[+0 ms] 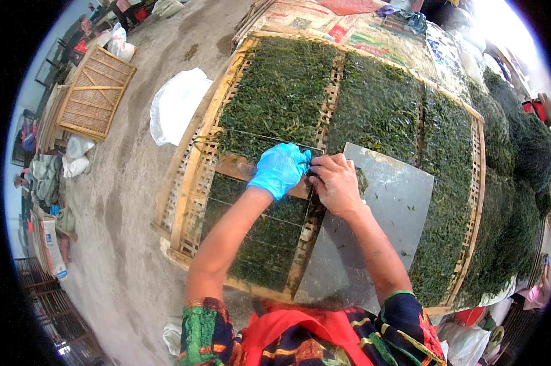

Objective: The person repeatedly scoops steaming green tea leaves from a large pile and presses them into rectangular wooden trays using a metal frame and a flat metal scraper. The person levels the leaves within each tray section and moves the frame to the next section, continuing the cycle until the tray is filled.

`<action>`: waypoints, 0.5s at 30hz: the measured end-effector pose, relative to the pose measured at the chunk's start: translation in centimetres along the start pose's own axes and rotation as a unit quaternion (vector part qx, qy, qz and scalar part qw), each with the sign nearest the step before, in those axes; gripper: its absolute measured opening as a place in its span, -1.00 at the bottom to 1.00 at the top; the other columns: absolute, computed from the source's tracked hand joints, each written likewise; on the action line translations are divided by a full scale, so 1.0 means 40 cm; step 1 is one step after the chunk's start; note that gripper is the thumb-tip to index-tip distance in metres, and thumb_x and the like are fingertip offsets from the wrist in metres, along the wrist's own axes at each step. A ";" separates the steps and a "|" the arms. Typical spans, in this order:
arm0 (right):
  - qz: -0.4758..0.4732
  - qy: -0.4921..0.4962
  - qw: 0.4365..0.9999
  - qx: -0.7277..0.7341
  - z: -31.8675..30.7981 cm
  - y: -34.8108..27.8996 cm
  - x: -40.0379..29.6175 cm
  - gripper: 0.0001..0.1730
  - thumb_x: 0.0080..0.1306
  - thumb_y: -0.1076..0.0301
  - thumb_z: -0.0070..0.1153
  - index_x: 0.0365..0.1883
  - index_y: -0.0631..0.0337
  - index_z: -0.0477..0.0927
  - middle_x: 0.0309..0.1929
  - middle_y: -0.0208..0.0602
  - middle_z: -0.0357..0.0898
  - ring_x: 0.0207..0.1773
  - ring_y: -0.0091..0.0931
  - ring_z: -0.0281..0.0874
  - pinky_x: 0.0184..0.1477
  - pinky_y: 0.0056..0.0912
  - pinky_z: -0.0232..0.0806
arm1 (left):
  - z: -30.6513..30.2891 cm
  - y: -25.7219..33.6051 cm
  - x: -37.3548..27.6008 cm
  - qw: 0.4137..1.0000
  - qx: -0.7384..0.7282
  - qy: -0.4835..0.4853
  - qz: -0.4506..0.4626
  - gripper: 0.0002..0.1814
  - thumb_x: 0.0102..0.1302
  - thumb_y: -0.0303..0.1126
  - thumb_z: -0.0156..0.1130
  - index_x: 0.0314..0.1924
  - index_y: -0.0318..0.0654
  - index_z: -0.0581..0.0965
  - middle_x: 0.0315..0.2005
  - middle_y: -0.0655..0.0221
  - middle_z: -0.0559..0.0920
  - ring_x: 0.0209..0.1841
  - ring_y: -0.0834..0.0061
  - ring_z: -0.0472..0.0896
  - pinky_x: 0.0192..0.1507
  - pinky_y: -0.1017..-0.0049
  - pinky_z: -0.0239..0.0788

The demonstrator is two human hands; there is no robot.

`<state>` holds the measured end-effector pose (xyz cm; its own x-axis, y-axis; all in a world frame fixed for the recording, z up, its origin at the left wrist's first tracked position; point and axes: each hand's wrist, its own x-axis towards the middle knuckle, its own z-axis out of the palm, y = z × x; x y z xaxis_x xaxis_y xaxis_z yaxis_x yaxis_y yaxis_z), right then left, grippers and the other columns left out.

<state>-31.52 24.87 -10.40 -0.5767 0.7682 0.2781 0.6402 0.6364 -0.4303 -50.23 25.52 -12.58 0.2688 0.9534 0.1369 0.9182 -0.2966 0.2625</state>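
My left hand (281, 168), in a blue glove, has its fingers bunched over a flat brown strip (234, 167) that crosses the left column of seaweed. Bits of dark green seaweed show around its fingertips. My bare right hand (335, 185) meets it there, fingers curled, by the slatted gap between two columns. Whether either hand grips anything is hidden. Under my right forearm a grey metal sheet (394, 206) lies over the middle column. Chopped seaweed (280, 87) is spread in columns on a wood-framed woven rack (479, 160). Thin straight lines cross the nearer seaweed (257, 224).
Large heaps of seaweed (527, 137) rise along the right side. Printed sacks (298, 18) lie beyond the rack. White plastic (179, 107) lies on the concrete floor (133, 201) to the left. Woven racks (94, 94) lean farther left, near bags and distant people.
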 end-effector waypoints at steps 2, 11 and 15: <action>-0.001 0.024 0.999 0.040 -0.018 0.025 -0.010 -0.62 0.02 0.32 0.32 -0.16 0.25 0.64 0.04 -0.38 0.54 0.11 -0.30 0.37 0.10 -0.16 0.19 | -0.015 0.003 -0.017 0.999 -0.024 0.037 -0.019 -0.84 0.19 -0.29 0.26 -0.22 0.04 0.70 -0.42 0.28 0.62 -0.33 0.15 0.58 -0.30 0.16 0.45; 0.081 0.047 0.989 -0.111 0.024 0.011 0.004 -0.46 -0.08 0.40 0.29 -0.04 0.23 0.52 0.08 -0.24 0.38 0.22 -0.19 0.24 0.17 -0.07 0.08 | 0.002 0.056 -0.088 0.997 0.001 0.036 0.061 -0.39 0.33 -0.18 0.17 0.36 -0.16 0.35 0.31 0.22 0.42 0.32 0.20 0.39 0.33 0.24 0.21; 0.048 0.083 0.991 -0.095 0.052 0.032 0.011 -0.69 -0.03 0.47 0.15 -0.25 0.22 0.52 -0.12 -0.25 0.50 0.08 -0.22 0.37 0.08 -0.11 0.16 | 0.003 0.070 -0.077 0.997 0.022 -0.064 0.042 -0.32 0.39 -0.07 0.06 0.43 -0.18 0.23 0.42 0.26 0.26 0.44 0.24 0.23 0.42 0.14 0.01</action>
<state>-32.02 25.87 -12.61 -0.4271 0.8166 0.3882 0.7815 0.5493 -0.2957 -48.47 21.76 -12.37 0.3776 0.9254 0.0324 0.9020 -0.3755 0.2132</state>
